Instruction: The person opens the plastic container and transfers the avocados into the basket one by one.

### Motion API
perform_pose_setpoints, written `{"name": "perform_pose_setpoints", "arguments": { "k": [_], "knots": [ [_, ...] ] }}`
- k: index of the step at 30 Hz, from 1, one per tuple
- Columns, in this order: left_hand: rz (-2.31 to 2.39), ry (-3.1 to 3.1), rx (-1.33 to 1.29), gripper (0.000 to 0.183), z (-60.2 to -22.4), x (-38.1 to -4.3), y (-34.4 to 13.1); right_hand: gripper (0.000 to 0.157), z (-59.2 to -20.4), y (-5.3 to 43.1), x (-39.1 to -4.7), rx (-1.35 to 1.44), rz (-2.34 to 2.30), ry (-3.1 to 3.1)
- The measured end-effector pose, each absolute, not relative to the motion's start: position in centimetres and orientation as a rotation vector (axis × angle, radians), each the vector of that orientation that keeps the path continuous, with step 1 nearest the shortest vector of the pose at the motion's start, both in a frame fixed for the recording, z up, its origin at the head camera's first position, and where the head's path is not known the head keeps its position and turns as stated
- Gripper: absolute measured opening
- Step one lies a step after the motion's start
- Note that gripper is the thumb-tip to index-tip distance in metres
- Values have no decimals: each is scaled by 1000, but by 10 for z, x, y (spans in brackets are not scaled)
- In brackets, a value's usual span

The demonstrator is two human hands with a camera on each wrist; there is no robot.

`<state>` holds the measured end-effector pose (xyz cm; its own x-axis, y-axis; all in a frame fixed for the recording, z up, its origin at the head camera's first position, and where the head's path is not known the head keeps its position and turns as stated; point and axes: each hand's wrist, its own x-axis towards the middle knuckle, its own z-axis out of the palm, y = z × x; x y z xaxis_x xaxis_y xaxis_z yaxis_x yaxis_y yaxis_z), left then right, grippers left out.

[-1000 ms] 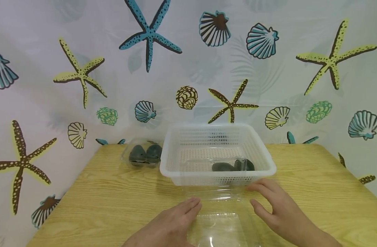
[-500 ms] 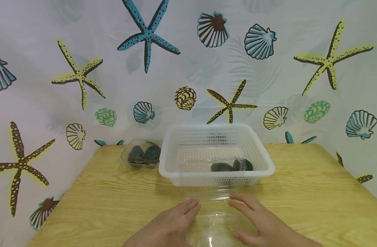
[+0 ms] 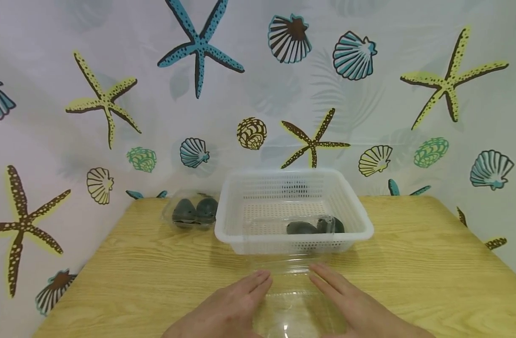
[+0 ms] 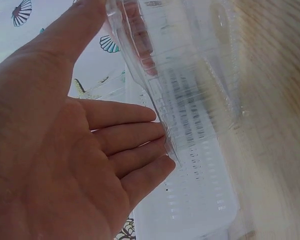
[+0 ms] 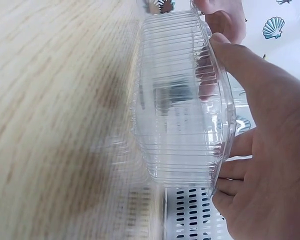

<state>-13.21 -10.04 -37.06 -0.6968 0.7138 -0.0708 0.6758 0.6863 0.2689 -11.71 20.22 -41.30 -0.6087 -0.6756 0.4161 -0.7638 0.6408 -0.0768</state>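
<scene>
Two hands (image 3: pixel 232 303) (image 3: pixel 355 303), fingers (image 4: pixel 132 137) straight, touch a clear, shiny, ribbed plastic container (image 5: pixel 177 120)

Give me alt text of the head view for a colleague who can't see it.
A person's left grip and right grip flank an open clear box on a wood table. Its lid is folded back toward a white basket with dark ovals in it; more show in another clear box left of the basket.
</scene>
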Motion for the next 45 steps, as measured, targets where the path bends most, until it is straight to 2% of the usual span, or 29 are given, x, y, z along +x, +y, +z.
{"name": "perform_pose_setpoints", "arguments": {
  "k": [14,21,30,45],
  "knots": [
    [340,2723,1301,99,-373,-132,-112,101,-411,199,-115,1098,273,-2511],
    [354,2746,1323,101,-373,-131,-108,101,-411,203,-114,1070,245,-2496],
    [293,2780,1333,100,-375,-131,-95,100,-414,214,-113,1088,287,-2471],
    [249,2747,1393,99,-377,-136,-65,104,-408,230,-101,862,292,-2682]
  ]
}}
